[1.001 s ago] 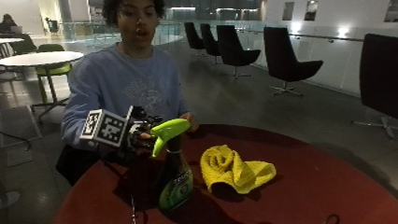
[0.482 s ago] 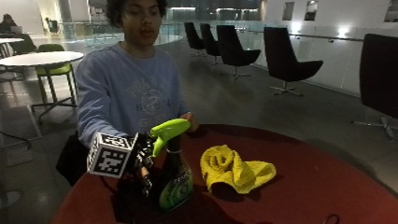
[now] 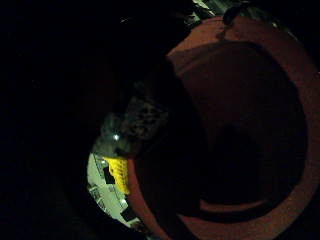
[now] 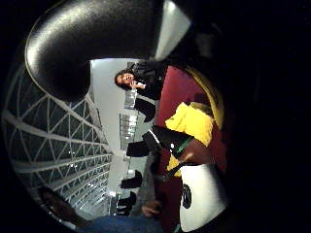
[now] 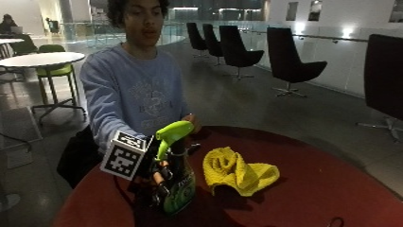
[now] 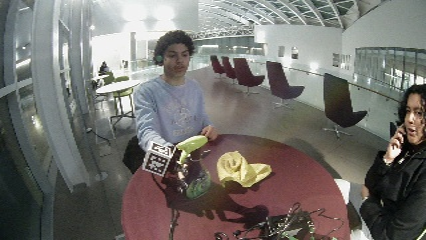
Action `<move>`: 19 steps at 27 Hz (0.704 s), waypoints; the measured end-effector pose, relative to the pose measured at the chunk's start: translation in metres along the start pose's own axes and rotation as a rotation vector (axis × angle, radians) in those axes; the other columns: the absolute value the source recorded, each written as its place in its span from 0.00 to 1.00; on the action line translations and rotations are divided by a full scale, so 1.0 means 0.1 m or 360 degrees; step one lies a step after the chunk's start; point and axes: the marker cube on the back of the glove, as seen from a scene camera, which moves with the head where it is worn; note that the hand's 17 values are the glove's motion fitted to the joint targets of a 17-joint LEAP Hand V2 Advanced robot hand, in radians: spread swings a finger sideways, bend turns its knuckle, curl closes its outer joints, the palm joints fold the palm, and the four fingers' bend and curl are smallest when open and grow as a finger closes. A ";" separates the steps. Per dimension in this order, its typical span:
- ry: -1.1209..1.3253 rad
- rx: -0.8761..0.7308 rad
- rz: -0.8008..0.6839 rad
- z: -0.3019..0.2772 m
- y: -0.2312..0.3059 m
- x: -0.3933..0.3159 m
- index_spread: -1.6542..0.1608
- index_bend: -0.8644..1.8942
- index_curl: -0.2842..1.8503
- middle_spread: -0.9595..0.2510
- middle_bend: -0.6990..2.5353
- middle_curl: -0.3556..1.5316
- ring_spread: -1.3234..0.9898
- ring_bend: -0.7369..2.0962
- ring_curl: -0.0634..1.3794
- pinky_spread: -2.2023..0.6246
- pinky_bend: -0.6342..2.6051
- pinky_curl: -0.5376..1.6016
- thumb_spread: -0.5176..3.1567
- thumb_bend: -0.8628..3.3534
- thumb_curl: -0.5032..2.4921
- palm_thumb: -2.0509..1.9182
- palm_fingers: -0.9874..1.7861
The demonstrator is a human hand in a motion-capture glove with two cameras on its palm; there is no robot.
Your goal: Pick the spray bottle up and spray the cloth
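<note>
Gloved right hand (image 5: 157, 175) grips the spray bottle (image 5: 175, 184) — fingers curled round its body — standing on the red table (image 5: 327, 189), yellow cloth (image 5: 238, 171) just beside the bottle.

gloved right hand (image 5: 159, 174) largely hidden behind spray bottle (image 5: 177, 189), grip unclear

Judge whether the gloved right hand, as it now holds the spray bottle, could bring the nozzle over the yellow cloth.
Probably yes. The right hand grips the spray bottle, and the yellow cloth lies close beside it on the red table, with nothing between them.
</note>
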 end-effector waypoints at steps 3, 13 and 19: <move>-0.0028 0.0109 0.0025 0.05 -0.06 0.01 0.72 0.40 0.24 0.84 0.32 0.36 0.65 0.33 0.21 0.89 0.33 0.40 0.39 0.20 0.27 0.66 0.44; -0.0227 0.0139 -0.0069 0.03 -0.32 0.02 0.76 0.49 0.31 0.82 0.25 0.33 0.62 0.42 0.26 0.90 0.26 0.37 0.37 0.24 0.31 0.75 0.54; -0.0283 0.0137 -0.0122 0.00 -0.36 0.00 0.78 0.46 0.31 0.78 0.35 0.37 0.60 0.43 0.27 0.90 0.22 0.36 0.34 0.23 0.34 0.78 0.62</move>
